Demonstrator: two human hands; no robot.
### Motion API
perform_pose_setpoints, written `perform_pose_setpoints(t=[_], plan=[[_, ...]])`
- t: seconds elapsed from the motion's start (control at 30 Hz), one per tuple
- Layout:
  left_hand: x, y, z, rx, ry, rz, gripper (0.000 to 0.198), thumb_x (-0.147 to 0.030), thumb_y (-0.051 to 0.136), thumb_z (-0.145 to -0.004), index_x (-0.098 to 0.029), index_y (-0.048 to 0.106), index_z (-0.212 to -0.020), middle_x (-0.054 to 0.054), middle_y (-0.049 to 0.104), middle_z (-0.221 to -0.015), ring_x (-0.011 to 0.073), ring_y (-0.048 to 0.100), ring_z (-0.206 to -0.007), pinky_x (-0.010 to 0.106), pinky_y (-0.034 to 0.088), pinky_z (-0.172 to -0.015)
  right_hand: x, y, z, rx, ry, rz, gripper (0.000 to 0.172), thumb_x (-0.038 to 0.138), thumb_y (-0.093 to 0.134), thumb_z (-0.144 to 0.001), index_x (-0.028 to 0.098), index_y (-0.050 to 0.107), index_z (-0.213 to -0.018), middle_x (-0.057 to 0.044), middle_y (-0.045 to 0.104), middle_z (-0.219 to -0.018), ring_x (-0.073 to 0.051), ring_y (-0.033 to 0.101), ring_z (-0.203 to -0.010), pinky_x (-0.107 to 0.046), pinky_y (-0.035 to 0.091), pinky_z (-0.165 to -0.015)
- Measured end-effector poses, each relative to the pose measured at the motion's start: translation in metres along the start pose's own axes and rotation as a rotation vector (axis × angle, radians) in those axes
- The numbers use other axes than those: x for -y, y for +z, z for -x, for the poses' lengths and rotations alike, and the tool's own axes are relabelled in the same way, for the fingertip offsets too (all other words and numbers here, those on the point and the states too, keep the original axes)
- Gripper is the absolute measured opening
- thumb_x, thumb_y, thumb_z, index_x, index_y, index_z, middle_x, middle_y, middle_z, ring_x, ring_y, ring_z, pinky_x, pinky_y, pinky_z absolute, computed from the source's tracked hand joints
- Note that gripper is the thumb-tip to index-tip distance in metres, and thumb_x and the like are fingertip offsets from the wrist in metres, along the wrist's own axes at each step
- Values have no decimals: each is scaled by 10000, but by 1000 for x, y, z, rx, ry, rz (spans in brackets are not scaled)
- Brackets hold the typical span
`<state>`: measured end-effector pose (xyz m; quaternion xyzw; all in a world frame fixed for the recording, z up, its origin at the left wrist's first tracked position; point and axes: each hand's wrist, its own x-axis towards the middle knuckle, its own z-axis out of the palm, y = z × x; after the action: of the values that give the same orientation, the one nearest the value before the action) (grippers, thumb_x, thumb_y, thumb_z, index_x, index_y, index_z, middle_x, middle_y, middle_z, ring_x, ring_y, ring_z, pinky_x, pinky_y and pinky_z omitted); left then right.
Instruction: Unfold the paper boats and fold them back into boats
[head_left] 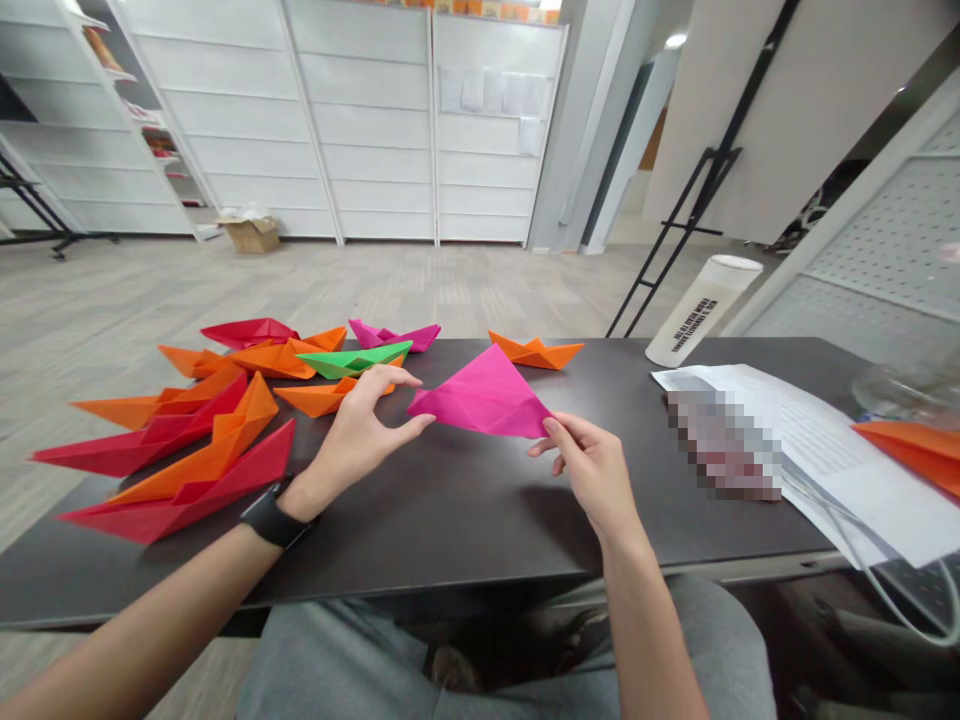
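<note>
A pink folded paper (484, 395), triangular in outline with its peak pointing away from me, is held up above the dark table. My right hand (592, 465) pinches its right corner between thumb and fingers. At the opposite corner is my left hand (367, 415), wearing a black wristband, its thumb and fingers spread apart around the paper's tip; whether they touch it I cannot tell. Beyond the paper sits an orange paper boat (536, 352). Just past my left hand are a green paper boat (356, 360) and a pink paper boat (394, 337).
Several red and orange paper boats (180, 455) crowd the left of the table (450, 520). To the right are a white cylinder (701, 310), printed sheets (847, 430), a white cable (862, 570) and an orange folded paper (915, 455). A cardboard box (251, 235) stands on the floor.
</note>
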<state>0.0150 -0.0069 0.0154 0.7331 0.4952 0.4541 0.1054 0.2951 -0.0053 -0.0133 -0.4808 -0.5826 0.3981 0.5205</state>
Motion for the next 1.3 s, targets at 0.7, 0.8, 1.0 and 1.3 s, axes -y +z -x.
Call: perform_pose_setpoints(t=[0.7, 0.8, 1.0, 1.3], plan=[[8, 4, -5, 187, -258, 281, 280, -416, 758, -744, -191, 642, -864, 30, 688, -887, 219, 638, -872, 358, 491, -875, 2, -1, 1, -55, -34, 24, 337, 467, 624, -877, 164, 724, -987, -62, 716, -695, -216, 719, -663, -236, 467, -437], [9, 5, -5, 177, -314, 368, 261, -403, 758, -752, -186, 657, -854, 28, 688, -877, 205, 631, -860, 345, 484, -866, -1, -1, 0, -2, 8, 14, 389, 485, 629, -871, 177, 652, -1107, -53, 723, -754, -212, 727, -668, -215, 442, -421], [16, 6, -5, 173, -402, 565, 271, -417, 779, -724, -174, 681, -791, 75, 685, -1074, 217, 621, -1005, 345, 460, -929, -3, -2, -2, 79, 40, -8, 327, 511, 624, -856, 191, 624, -922, -52, 715, -795, -213, 721, -710, -213, 444, -434], [24, 10, -5, 77, -323, 335, 253, -452, 718, -772, -201, 754, -782, 83, 575, -1140, 258, 556, -1130, 404, 400, -1014, -4, -5, -3, -80, -54, 82, 264, 390, 673, -838, 197, 745, -1003, -49, 737, -837, -204, 665, -782, -336, 518, -771]])
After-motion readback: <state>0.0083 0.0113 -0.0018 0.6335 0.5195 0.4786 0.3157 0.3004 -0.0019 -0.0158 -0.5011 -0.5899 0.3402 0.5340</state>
